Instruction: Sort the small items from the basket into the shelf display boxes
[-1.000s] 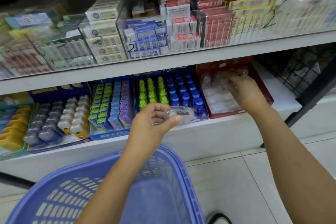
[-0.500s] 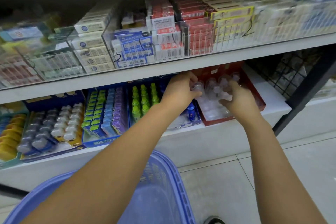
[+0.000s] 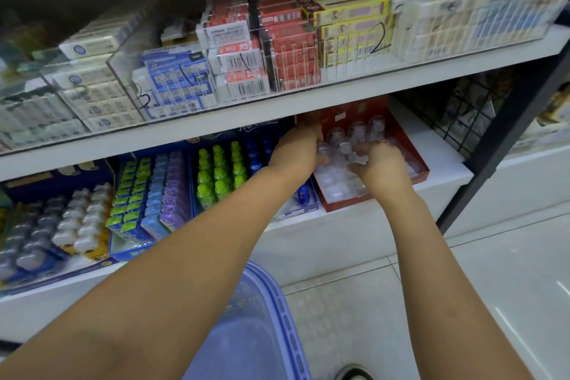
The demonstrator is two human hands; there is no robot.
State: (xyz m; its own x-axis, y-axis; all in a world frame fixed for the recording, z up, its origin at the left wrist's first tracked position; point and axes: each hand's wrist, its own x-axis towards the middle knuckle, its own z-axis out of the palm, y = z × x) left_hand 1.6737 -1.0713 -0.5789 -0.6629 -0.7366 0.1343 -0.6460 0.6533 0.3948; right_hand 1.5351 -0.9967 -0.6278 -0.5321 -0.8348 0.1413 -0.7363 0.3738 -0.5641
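Curling round one clear item point(image 3: 322, 149) at the left edge of the red display box point(image 3: 339, 206), the fingers point(image 3: 315, 134) of the left hand point(image 3: 297, 148) are recorded as gripping it against the thumb. The fingers point(image 3: 362, 147) of the right hand point(image 3: 381, 168) are seen bent over the clear items point(image 3: 354, 133) stood in the same box, thumb below. Whether one is pinched cannot be told, the pieces being transparent and blurred. Both forearms are extended to the box from below. The red display box is set at the right end of the lower shelf point(image 3: 444, 163) and is partly filled with rows of clear items. Just beside it on the left is listed a blue display box point(image 3: 262, 129) of green and blue bottles point(image 3: 217, 170); next left, a box of green, blue and purple packs point(image 3: 148, 194); further left, a tray of white and grey pieces point(image 3: 71, 219). On the upper shelf point(image 3: 308, 103) white, blue, red and yellow cartons point(image 3: 290, 49) are held behind clear dividers marked with handwritten numerals. The blue basket point(image 3: 265, 311) is found below the arms, over the tiled floor point(image 3: 478, 287), well apart from the red display box. A black wire grid point(image 3: 456, 114) and a black post point(image 3: 505, 148) are noted to the right of the shelves.
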